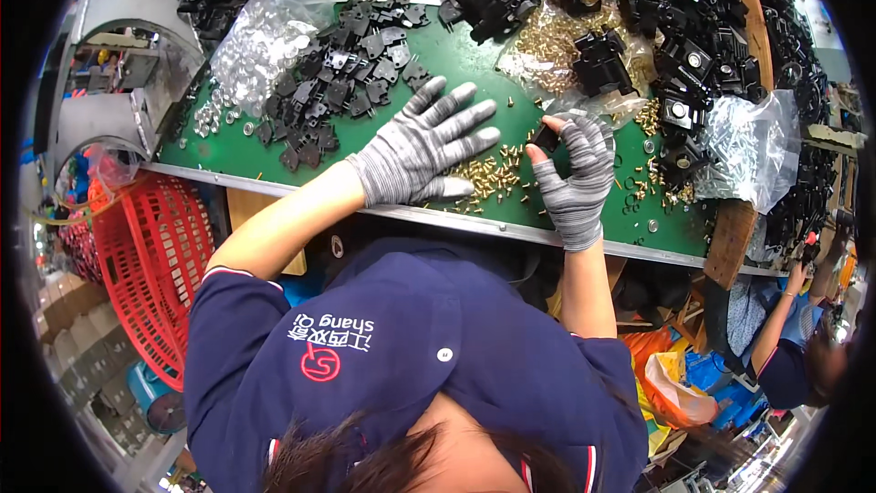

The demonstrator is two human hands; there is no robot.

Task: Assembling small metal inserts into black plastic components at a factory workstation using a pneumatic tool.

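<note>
My left hand [422,148], in a grey striped glove, lies with its fingers spread over the green tabletop [365,169], its thumb beside a loose pile of small brass screws [493,175]. It holds nothing that I can see. My right hand [580,173], in a matching glove with bare thumb and index fingertips, pinches a small black part [546,139] just above the far right side of those screws. Part of that piece is hidden by the fingers. Beyond my left hand spreads a heap of flat black plastic pieces [351,64].
A bag of clear plastic bits [265,36] sits at the far left. Far right are a bag of brass screws [552,41], a bag of silver screws [750,151] and piled black assemblies [684,64]. A red basket [151,265] stands lower left; another person's arm [776,324] shows at right.
</note>
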